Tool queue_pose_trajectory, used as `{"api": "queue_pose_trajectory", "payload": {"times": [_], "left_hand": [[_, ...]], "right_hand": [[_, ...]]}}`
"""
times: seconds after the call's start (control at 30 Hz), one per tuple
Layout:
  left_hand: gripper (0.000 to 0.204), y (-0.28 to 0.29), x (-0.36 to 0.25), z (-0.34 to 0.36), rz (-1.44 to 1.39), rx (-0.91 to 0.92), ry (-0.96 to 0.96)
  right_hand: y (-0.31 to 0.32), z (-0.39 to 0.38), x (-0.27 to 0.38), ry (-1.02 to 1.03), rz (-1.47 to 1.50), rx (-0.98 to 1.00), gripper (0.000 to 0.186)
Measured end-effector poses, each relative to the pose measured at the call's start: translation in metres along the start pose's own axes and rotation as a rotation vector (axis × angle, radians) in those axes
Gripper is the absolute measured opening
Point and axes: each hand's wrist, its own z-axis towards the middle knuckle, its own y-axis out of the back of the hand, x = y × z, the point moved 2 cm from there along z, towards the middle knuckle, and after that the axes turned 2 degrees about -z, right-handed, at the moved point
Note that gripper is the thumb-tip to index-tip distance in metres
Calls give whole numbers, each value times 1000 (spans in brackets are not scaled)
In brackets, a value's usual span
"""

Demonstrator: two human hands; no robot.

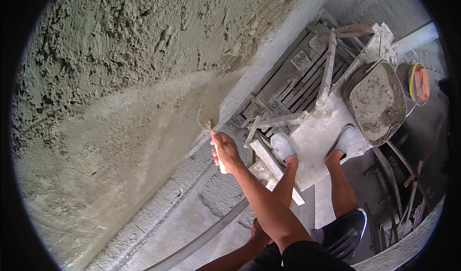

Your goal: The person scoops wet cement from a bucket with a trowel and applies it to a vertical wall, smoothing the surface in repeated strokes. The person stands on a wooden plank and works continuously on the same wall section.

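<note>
My right hand (227, 152) is closed round the pale handle of a trowel (210, 108). The blade, smeared with mortar, lies against the lower edge of a plastered wall (129, 112). Wet mortar on that wall is rough and pitted higher up, smoother toward the bottom. My left hand (259, 233) is low, partly behind my right forearm, with its fingers mostly hidden. A long metal straightedge (201, 240) runs close to the left hand; whether the hand touches it I cannot tell.
My feet stand on a mortar-splashed board (314, 148). On its far end is a tub of mortar (377, 100), beside a bucket (418, 84) with a yellow rim and something orange in it. Wooden slats (302, 86) lie beyond the board. Loose timber (408, 165) is at the right.
</note>
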Motion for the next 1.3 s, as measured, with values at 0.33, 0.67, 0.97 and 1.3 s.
{"api": "queue_pose_trajectory", "payload": {"times": [0.33, 0.67, 0.97, 1.3], "left_hand": [[77, 41, -17, 3, -356, 27, 180], [69, 27, -9, 4, -439, -45, 170], [62, -56, 41, 18, -403, -189, 41], [60, 6, 3, 2, -287, 6, 122]], "right_hand": [[95, 199, 39, -11, 372, -506, 50], [64, 190, 85, 167, 377, -440, 36], [-9, 91, 120, 340, 118, -482, 29], [14, -12, 99, 301, 542, -171, 22]]}}
